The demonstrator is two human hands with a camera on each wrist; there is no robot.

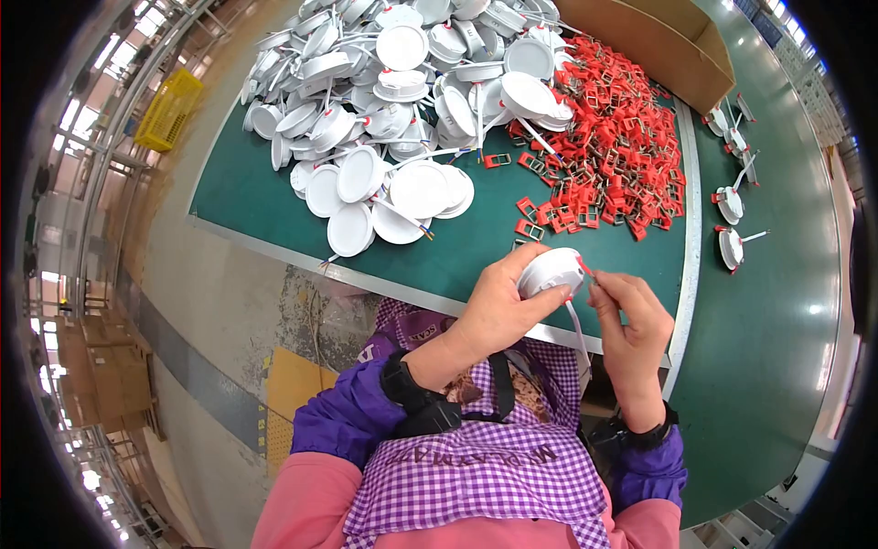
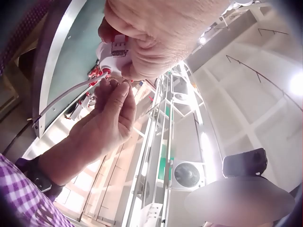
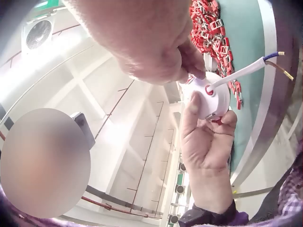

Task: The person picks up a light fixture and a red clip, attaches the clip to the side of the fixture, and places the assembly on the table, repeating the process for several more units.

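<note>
My left hand (image 1: 498,306) grips a white round downlight (image 1: 549,273) by its rim, thumb on one side and fingers on the other. A white cable (image 3: 241,73) leaves its back through a red grommet (image 3: 209,90) and ends in bare-tipped blue and brown wires. At the light's edge, my right hand (image 1: 633,325) pinches a small red clip (image 1: 584,266) between thumb and forefinger; its metal part is mostly hidden by the fingertips. Another bit of red (image 3: 218,120) shows by the left fingertips in the right wrist view.
A large pile of white downlights (image 1: 402,101) covers the green table's far left. Beside it lies a heap of red clips with metal frames (image 1: 613,137), a cardboard box (image 1: 658,46) behind. Several downlights (image 1: 730,205) sit on the green surface at right, past a metal edge strip (image 1: 688,183).
</note>
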